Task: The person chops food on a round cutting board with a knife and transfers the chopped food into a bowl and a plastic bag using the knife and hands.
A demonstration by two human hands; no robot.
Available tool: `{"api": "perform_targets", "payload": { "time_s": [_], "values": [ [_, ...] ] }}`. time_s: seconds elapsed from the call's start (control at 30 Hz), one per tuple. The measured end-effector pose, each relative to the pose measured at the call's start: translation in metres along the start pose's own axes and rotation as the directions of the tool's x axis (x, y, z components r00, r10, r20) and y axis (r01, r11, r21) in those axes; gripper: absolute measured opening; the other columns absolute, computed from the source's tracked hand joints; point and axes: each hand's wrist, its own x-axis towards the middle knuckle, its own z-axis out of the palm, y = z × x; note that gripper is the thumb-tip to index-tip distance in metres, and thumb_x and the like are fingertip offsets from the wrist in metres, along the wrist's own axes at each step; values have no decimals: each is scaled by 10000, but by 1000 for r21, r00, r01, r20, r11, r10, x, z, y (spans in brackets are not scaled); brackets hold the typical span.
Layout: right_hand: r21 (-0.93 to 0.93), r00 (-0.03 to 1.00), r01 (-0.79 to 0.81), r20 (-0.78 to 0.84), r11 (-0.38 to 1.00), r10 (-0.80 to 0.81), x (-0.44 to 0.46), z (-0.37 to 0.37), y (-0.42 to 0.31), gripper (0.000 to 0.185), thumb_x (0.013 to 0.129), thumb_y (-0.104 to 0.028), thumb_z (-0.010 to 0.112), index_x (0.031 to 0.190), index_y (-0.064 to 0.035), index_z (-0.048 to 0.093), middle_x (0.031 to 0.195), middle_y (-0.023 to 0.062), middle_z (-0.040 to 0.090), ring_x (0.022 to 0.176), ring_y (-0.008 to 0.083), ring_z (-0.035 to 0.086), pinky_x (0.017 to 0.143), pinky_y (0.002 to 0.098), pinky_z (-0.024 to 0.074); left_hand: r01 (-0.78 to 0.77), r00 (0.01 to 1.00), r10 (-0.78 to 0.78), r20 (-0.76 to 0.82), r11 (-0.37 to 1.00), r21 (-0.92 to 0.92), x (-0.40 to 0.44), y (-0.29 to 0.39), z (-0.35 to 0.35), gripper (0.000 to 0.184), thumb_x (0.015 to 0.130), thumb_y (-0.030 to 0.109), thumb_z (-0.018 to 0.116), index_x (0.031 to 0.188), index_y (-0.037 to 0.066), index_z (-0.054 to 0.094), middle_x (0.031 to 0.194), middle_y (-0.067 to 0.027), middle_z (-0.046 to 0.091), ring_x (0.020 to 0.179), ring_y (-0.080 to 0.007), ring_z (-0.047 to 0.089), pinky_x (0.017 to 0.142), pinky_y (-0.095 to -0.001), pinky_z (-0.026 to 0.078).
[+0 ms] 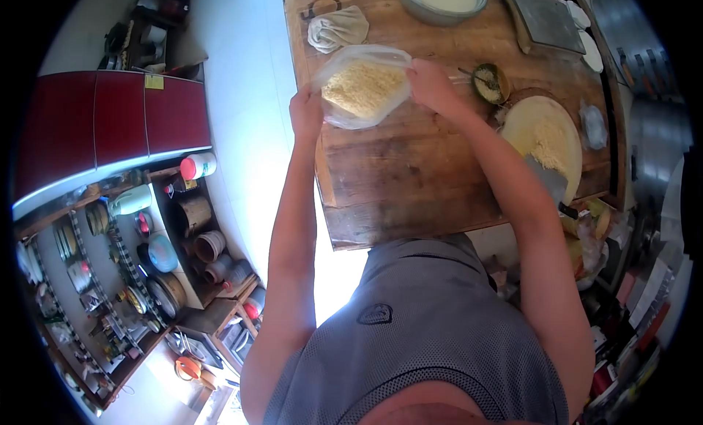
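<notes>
A clear plastic bag (400,98) is stretched open above the wooden table, with pale yellow crumbly food (362,87) inside. My left hand (306,114) is closed on the bag's left edge, and my right hand (433,87) pinches its right edge. Just behind the bag lies a bunched whitish cloth (338,30). To the right of my right hand sits a small dark bowl (490,84) with chopped green and pale bits in it. Farther right, a round chopping board (567,121) carries more yellow crumbs (548,143) and a cleaver (548,177).
The wooden table (410,183) stands in front of me, its left edge beside a pale floor (245,95). A large basin (444,15) of whitish contents and a grey slab (545,19) are at the back. Red cabinets (117,114) and crowded shelves line the left.
</notes>
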Motion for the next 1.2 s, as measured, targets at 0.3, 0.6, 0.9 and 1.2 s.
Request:
{"api": "perform_targets", "payload": {
  "time_s": [0.3,0.6,0.9,1.2],
  "values": [
    [270,997,-39,74,962,19,-18,-19,59,442,1036,-406,528,854,-15,627,635,74,619,542,170,619,520,326,480,-136,991,131,42,973,185,7,-2,13,332,959,231,590,1179,-3,671,858,-162,699,717,-240,658,693,-380,510],
    [853,794,-217,-129,474,595,-29,-37,177,417,1066,-471,474,1081,-54,457,760,113,634,568,224,632,477,332,510,6,993,23,-114,969,247,-36,46,8,512,997,249,617,1457,48,521,824,-69,659,690,-131,597,646,-287,495],
    [983,721,25,-144,182,677,27,-43,202,297,1068,-218,412,1206,43,450,868,164,636,677,261,641,558,392,542,-351,933,360,-11,915,198,-128,66,19,293,972,25,607,1253,-39,661,827,-31,618,697,-77,521,620,-228,436],
    [870,828,-324,71,372,556,-111,22,188,195,1004,-135,466,998,6,601,807,138,676,641,231,671,531,373,545,-346,917,285,279,916,201,-199,42,68,307,979,85,631,1280,20,633,991,-72,645,832,-138,606,702,-262,501]
  ]
}}
